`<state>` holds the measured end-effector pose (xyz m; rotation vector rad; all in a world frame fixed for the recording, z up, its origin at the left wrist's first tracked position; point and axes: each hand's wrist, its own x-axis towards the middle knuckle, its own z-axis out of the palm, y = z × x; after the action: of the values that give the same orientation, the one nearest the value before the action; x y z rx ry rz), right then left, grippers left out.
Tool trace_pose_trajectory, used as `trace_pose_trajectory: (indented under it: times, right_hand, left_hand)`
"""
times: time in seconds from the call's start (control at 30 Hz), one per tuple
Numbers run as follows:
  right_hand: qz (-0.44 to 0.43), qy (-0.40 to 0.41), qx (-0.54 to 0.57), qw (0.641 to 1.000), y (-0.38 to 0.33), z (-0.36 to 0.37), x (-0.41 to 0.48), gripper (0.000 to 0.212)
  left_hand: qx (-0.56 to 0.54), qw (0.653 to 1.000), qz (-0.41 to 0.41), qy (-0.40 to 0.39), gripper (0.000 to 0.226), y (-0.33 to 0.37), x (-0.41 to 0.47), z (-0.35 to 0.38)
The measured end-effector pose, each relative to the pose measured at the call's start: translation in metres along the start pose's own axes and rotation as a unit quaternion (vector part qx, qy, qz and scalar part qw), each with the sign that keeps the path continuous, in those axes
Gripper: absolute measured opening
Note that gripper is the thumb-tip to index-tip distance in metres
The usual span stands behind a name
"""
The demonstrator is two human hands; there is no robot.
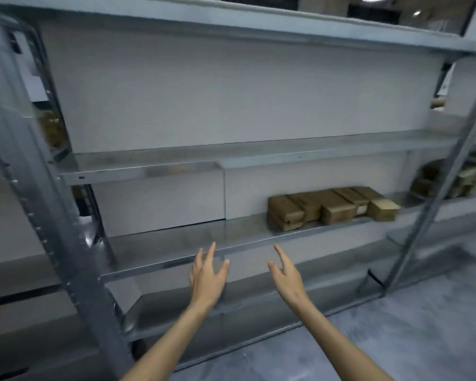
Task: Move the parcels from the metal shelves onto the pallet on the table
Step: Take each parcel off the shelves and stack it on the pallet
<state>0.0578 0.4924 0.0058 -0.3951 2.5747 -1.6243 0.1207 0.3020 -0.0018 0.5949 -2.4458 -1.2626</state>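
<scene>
Both my hands are empty and open: my left hand (208, 273) and my right hand (286, 273) are held out in the lower middle of the frame with fingers spread and palms turned towards each other, touching nothing. They hover in front of the edge of the metal shelves (176, 240), over a bare stretch of the shelf.

The parcels (330, 206) sit on that same shelf, but well to the right of my hands, right of centre in the frame: a tight huddle of brown cardboard boxes pressed against one another. The pallet and its surface are out of view.

To do this reach well, I judge I should shift to the right until the huddle lies between my palms, not stretch sideways. I would take a front box, one hand on each opposite side, and lift it before drawing it out, so that its neighbours do not drag along. The box at the right end looks to jut past the shelf's front edge, so a knock there could tip it off

More brown boxes (473, 177) show at the far right, too blurred to judge
</scene>
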Motion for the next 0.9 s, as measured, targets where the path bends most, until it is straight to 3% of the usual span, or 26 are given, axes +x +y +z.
trace_pose_trajectory:
  times: [0.47, 0.9]
  right_hand:
    - [0.059, 0.068, 0.005, 0.996, 0.078, -0.106, 0.15, 0.055]
    - [0.087, 0.045, 0.009, 0.995, 0.126, -0.117, 0.305, 0.055]
  left_hand:
    - [-0.021, 0.995, 0.022, -0.099, 0.064, 0.067, 0.145, 0.2]
    - [-0.041, 0.99, -0.047, -0.125, 0.066, 0.068, 0.267, 0.288]
